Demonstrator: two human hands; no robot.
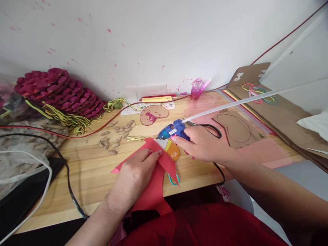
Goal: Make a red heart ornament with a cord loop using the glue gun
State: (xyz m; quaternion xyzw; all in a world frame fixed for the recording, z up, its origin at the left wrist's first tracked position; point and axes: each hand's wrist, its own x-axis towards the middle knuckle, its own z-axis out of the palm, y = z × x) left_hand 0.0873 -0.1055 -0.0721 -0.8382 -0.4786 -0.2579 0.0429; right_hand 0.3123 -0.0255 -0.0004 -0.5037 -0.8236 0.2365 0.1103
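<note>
A blue glue gun (171, 131), gripped in the person's closed right hand (202, 141) above the wooden table (87, 181), points left and slightly down toward red paper (151, 191) pinched by the left hand (135, 171); its long axis continues through a translucent stick (230, 104) slanting up rightward. An orange-labelled item (175, 150) lies partly covered by the paper, and black-handled scissors (219, 132) sit partly behind the right hand. Beyond are loose peanuts (125, 128), heart-shaped cardboard (159, 111) and a pink cup (196, 94).
</note>
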